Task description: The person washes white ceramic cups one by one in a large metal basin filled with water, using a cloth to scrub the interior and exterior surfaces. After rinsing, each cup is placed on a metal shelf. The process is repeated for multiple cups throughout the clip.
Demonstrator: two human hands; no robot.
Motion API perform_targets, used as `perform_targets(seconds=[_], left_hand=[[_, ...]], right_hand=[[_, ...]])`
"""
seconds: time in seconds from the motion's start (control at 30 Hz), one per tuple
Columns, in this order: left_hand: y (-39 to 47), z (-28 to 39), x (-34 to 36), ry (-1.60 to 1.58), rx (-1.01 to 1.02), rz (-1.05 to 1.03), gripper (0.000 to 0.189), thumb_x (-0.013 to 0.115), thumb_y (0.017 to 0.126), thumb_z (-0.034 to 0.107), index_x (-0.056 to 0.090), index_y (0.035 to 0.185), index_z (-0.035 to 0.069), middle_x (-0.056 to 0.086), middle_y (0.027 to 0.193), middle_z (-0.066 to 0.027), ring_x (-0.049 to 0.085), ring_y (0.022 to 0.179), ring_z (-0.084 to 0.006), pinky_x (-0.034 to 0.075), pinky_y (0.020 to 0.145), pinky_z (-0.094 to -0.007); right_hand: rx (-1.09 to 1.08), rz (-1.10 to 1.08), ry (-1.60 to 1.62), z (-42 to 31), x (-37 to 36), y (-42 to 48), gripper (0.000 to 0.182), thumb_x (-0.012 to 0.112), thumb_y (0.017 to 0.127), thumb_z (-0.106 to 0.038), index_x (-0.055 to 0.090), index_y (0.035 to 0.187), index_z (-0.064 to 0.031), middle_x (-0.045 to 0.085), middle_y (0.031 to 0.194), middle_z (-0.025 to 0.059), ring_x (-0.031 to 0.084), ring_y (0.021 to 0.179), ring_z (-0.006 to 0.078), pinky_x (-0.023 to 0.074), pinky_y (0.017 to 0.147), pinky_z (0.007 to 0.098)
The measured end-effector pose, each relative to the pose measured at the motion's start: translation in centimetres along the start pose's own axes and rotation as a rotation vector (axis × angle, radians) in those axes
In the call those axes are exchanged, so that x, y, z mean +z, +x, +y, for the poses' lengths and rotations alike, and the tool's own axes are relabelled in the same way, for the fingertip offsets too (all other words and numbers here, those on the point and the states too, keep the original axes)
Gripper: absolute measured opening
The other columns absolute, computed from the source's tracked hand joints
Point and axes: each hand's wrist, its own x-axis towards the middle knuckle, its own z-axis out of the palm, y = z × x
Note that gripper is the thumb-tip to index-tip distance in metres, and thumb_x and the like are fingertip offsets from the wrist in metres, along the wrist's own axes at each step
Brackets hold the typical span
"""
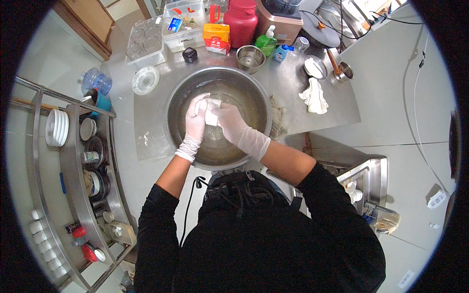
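Both my hands wear thin whitish gloves and are held over a wide metal basin (256, 146) with water in it. Between them is a small white cup-like object (211, 118); its exact kind is partly hidden by fingers. My left hand (196, 119) grips its left side, fingers pointing away from me. From the right, my right hand (231, 119) holds it with thumb and fingers around its edge. The two hands nearly touch. The basin stands on a stainless steel table (150, 121).
Behind the basin stand a steel pot (250, 58), a green pump bottle (266, 42), a red jug (240, 22) and a tray of glasses (146, 44). A white cloth (316, 97) lies to the right. Metal shelving (73, 172) stands left; a sink (381, 172) is at right.
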Motion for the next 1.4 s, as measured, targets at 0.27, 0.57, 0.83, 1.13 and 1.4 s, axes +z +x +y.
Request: perform_targets(seconds=[0.27,0.57,0.83,1.13,1.4], left_hand=[[-0.1,3.4,1.6,-0.349,-0.417,0.221,0.034,0.053,0.089,0.028,0.061,0.095,-0.004,0.064,0.086,-0.0119,0.062,0.073,-0.0189,0.050,0.069,-0.0295],[0.7,3.0,0.3,-0.554,-0.851,-0.054,0.033,0.044,0.092,0.032,0.057,0.099,0.003,0.062,0.087,-0.0113,0.062,0.076,-0.0229,0.052,0.068,-0.0347],[0.3,1.0,0.9,-0.033,-0.159,0.097,0.037,0.039,0.095,0.033,0.053,0.116,0.005,0.061,0.102,-0.0068,0.058,0.092,-0.0149,0.046,0.082,-0.0268],[-0.1,3.2,1.5,-0.308,-0.335,0.165,0.030,0.054,0.089,0.026,0.062,0.099,-0.001,0.063,0.089,-0.0084,0.059,0.077,-0.0151,0.047,0.073,-0.0277],[0.5,1.4,-0.6,-0.451,-0.864,0.021,0.040,0.041,0.092,0.039,0.055,0.107,0.005,0.062,0.091,-0.0102,0.063,0.079,-0.0223,0.055,0.066,-0.0376]], right_hand=[[-0.534,0.209,-0.993,1.8,1.4,-3.0,0.022,0.054,0.088,-0.025,0.059,0.097,-0.0052,0.061,0.078,0.0221,0.060,0.074,0.0388,0.0466,0.061,0.0432],[-1.262,-0.642,-1.777,-0.8,-5.6,-0.2,0.013,0.052,0.082,-0.022,0.059,0.086,-0.0111,0.062,0.086,0.0062,0.056,0.097,0.0188,0.0460,0.084,0.0307],[-0.291,-0.053,-0.773,-1.1,-1.6,0.1,0.026,0.050,0.088,-0.021,0.059,0.096,0.0019,0.063,0.087,0.0169,0.062,0.071,0.0293,0.0484,0.062,0.0369],[-0.589,0.138,-0.991,1.8,1.0,-3.2,0.028,0.054,0.088,-0.025,0.057,0.102,-0.0012,0.063,0.080,0.0178,0.062,0.073,0.0325,0.0470,0.065,0.0401],[-1.317,-0.544,-1.843,-1.3,-5.0,-0.5,0.015,0.054,0.078,-0.022,0.060,0.086,-0.0097,0.063,0.091,0.0060,0.057,0.098,0.0194,0.0437,0.089,0.0317]])
